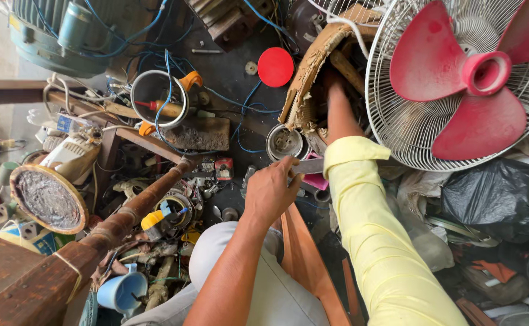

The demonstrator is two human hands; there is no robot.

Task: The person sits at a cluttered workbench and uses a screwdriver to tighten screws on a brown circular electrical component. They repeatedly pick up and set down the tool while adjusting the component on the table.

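**Hands at cluttered repair floor**

Left hand [270, 190] is closed around a flat grey metal piece [308, 166], held just below a round motor housing [284, 142]. Right hand is hidden inside a torn cardboard box [312, 66]; its grip cannot be told. Red-bladed fan [457, 78] lies beside the yellow sleeve [367, 223]

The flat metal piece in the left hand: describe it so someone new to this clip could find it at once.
Start at the white wire fan guard with red blades, upper right, then follow the yellow sleeve down from it. Just left of the cuff, the left hand pinches a flat grey metal piece. Unlike the round metal cup above it, it is thin and straight-edged.
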